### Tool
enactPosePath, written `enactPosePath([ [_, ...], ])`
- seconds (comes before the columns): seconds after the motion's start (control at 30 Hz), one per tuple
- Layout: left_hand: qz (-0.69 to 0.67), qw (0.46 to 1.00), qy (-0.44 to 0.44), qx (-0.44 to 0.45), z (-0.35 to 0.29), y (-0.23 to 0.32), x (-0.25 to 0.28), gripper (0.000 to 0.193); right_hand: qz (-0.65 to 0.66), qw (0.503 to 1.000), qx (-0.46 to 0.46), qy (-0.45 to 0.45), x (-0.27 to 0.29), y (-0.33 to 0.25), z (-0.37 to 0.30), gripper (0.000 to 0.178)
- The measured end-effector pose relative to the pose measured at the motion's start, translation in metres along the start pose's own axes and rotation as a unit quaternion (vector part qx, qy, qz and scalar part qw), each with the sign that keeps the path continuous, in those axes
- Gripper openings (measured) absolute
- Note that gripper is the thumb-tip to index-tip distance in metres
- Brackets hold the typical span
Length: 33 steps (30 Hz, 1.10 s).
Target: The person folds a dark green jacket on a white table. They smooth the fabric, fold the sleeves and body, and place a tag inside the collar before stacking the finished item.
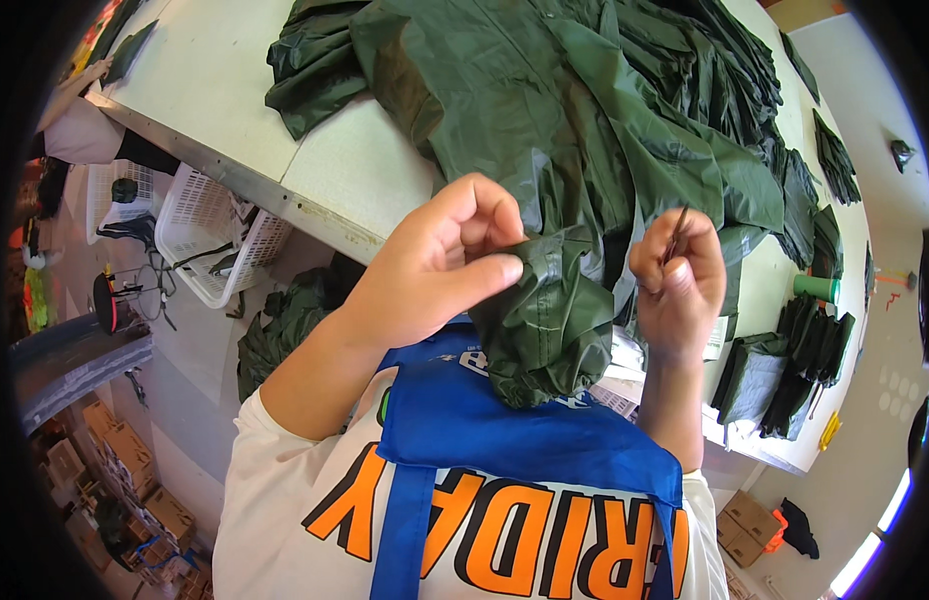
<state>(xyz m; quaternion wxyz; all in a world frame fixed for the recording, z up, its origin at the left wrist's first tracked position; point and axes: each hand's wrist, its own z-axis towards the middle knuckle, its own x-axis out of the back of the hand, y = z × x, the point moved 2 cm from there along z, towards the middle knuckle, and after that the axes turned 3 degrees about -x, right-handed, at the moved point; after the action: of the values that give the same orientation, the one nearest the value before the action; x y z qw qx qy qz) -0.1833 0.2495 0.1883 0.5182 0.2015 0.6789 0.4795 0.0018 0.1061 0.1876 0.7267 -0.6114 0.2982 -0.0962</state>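
A gathered end of a dark green coated-fabric garment (547, 325) hangs in front of my chest, with a stitched seam running down it. My left hand (430, 265) pinches its upper edge between thumb and fingers. To the right, apart from the fabric, my right hand (685, 285) is closed around a small, thin, dark pointed tool (680, 228); its tip rises above the fingers and its exact kind is hidden by them. Beyond both hands, the rest of the green garment (495, 100) spreads in folds over the white table (330, 165).
More green garments (725, 70) lie heaped at the far right. Folded dark green bundles (785, 370) and a green roll (817, 289) rest near the table's right edge. White plastic baskets (200, 235) stand below on the left. Another person's arm (70, 95) reaches the table's far left corner.
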Motion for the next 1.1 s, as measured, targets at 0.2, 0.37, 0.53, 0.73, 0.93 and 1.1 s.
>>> enactPosePath([
  [0.2,0.226,0.962,-0.071,-0.132,0.000,0.011,-0.005,0.025,0.040,0.959,-0.257,-0.109,0.010,0.057,-0.024,0.062],
  [0.37,0.428,0.842,-0.100,-0.313,-0.010,0.013,-0.024,0.020,-0.121,0.957,-0.140,-0.224,-0.019,0.042,0.001,0.041],
  [0.53,0.487,0.814,-0.068,-0.309,-0.020,0.022,-0.016,0.021,-0.190,0.924,-0.191,-0.271,-0.030,0.044,-0.009,0.031],
  [0.73,0.518,0.836,-0.057,-0.172,-0.037,0.008,-0.022,0.021,-0.122,0.979,-0.006,0.161,-0.027,0.042,0.026,0.020],
  [0.93,0.663,0.721,0.149,-0.135,-0.035,0.006,0.004,0.030,-0.099,0.992,0.003,0.081,-0.079,0.025,0.015,0.028],
  [1.1,0.596,0.746,0.293,-0.047,-0.044,-0.012,0.068,0.030,-0.308,0.874,0.098,-0.363,-0.106,0.047,-0.017,0.030],
])
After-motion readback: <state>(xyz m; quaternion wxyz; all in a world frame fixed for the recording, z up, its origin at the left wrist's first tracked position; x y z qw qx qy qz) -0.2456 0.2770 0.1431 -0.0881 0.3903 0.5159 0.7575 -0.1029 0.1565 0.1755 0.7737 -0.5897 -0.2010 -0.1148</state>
